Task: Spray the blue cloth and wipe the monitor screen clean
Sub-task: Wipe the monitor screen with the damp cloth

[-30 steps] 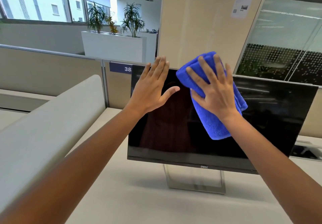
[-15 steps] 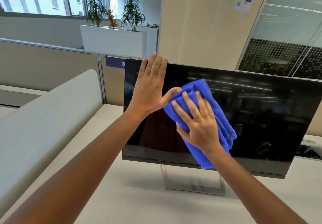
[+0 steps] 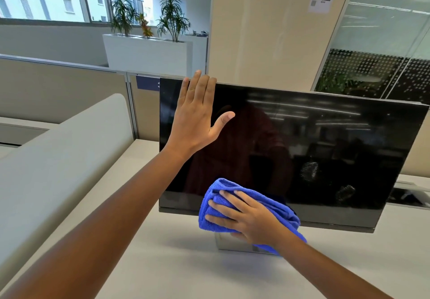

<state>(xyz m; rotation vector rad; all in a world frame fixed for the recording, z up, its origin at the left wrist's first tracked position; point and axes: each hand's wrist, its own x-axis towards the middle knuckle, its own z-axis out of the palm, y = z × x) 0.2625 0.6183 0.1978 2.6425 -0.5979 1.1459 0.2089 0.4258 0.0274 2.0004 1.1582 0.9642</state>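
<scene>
Pressing bunched blue cloth (image 3: 274, 202) against monitor screen (image 3: 325, 135) bottom edge; right hand (image 3: 251, 219) gripping it, fingers spread over, thumb tucked under. Left hand (image 3: 195, 121) lying flat, fingers straight, likely bracing monitor against tipping. Smudges (image 3: 309, 171) showing toward tabletop (image 3: 186, 263) right edge.

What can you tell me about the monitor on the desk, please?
The monitor is a wide, thin-bezelled flat screen, glossy black and dark, reflecting ceiling lights. It stands on a silver stand on the pale desk. Two whitish smudges mark its lower right area. The left hand rests flat against its upper left part, and the right hand holds a blue cloth against its bottom edge.
</scene>
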